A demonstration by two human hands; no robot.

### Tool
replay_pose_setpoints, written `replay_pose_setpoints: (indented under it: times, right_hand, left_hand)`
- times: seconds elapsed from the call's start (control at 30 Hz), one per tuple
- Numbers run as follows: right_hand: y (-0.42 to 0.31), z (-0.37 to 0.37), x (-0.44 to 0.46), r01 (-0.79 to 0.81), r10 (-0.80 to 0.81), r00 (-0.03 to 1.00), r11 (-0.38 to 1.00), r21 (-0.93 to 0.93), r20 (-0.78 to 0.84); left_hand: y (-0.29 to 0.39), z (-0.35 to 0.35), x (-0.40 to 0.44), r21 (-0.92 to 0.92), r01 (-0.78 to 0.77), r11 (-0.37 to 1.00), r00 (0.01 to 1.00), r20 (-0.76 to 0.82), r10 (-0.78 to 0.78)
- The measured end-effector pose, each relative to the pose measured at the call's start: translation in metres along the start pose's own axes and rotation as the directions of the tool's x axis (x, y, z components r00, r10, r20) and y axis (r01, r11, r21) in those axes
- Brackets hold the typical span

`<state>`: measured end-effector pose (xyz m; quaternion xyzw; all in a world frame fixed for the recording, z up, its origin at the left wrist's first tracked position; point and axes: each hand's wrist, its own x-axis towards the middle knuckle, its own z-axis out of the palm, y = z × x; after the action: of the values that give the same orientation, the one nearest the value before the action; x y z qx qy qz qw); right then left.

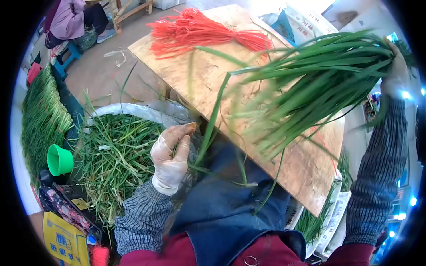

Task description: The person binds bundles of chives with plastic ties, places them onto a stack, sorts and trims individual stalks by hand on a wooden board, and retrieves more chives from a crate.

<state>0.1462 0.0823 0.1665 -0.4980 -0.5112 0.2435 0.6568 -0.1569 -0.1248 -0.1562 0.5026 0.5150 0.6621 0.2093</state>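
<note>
At the upper right, your right hand (396, 68) has its fingers clamped round one end of a bunch of long green leaves (328, 84), lifted over the far right part of a wooden board (293, 184). Your left hand (171, 155), gloved, is just outside the board's near edge, fingers curled in and thumb close to the first finger; you cannot tell whether a leaf is pinched there. A few loose leaves cross the gap between that hand and the wood. The near edge slants from the left corner down to a low corner in front of your right side, and you have bare wood along its middle and at that low corner. Red strips (191, 31) fill the far left of the board. The bunch's long axis slants from your right hand down and leftward, its free ends fanned and blurred, pointing toward the near edge. Left of your left hand lies a heap of leaves (120, 159), crowding that side, then a green cup (60, 159) and a stack of greens (42, 115).
</note>
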Motion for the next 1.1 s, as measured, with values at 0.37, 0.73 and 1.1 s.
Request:
replay_pose_setpoints:
  times: [0.37,0.73,1.1]
  right_hand:
    - [-0.036,0.020,-0.035,0.311,-0.276,0.919,0.946,-0.087,0.283]
    - [0.137,0.084,-0.106,-0.464,0.358,0.862,0.843,0.273,0.359]
    - [0.234,0.048,-0.089,-0.539,0.605,0.777,0.783,0.312,-0.175]
  left_hand:
    - [0.093,0.026,0.197,-0.452,-0.258,0.854,0.962,-0.041,0.269]
    - [0.014,-0.020,0.029,-0.227,0.748,0.623,0.596,0.642,-0.482]
    - [0.032,-0.015,-0.032,-0.489,0.872,0.004,0.402,0.712,-0.576]
